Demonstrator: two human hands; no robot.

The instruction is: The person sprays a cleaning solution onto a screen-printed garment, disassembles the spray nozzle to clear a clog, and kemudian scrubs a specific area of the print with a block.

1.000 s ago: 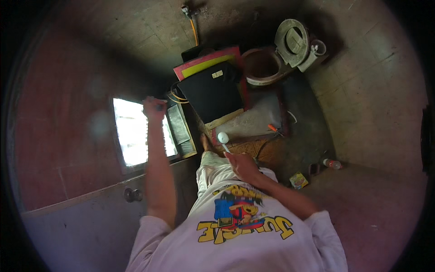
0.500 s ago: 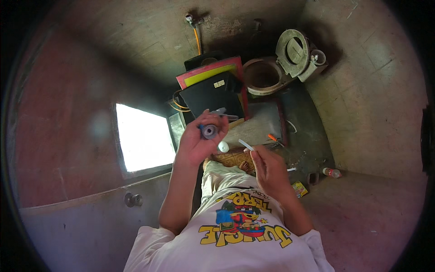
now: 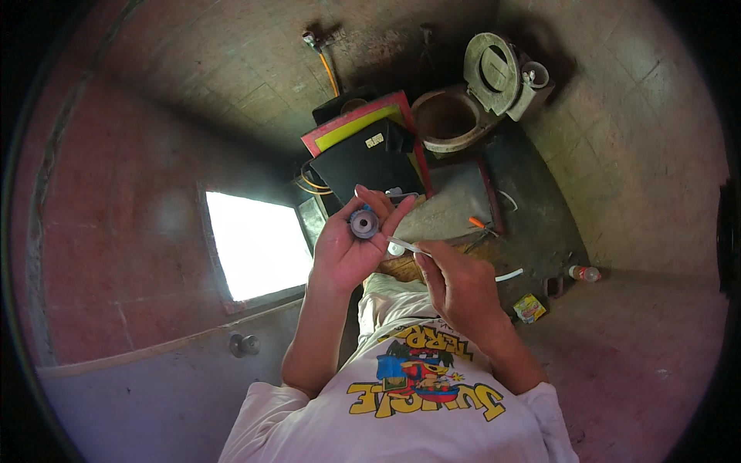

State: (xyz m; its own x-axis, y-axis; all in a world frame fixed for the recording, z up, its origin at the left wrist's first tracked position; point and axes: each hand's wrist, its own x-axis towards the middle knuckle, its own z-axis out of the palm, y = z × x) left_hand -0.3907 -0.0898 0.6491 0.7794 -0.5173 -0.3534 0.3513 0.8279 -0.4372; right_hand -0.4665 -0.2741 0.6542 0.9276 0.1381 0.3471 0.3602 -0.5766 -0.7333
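Observation:
My left hand [image 3: 351,239] is palm up with fingers curled around a grey round fitting [image 3: 363,224] with a hole in its middle and a bit of blue behind it. Another small grey piece shows behind the fingers, too small to make out. My right hand [image 3: 455,282] pinches a thin white strip or tube [image 3: 403,243], whose far end reaches to my left hand, beside the fitting; whether it touches cannot be told. Below, partly hidden, lies a white round piece [image 3: 396,249].
A toilet [image 3: 448,139] with raised seat [image 3: 490,69], stacked black [image 3: 347,166] and pink-yellow panels, an orange-handled tool [image 3: 477,222], a bottle [image 3: 584,273], a yellow packet [image 3: 530,309], a door knob [image 3: 243,345], a bright window [image 3: 255,245], walls around.
My left hand has come from over by the window to the middle, now palm up with the fitting. My right hand has risen slightly, bringing the white strip close to it.

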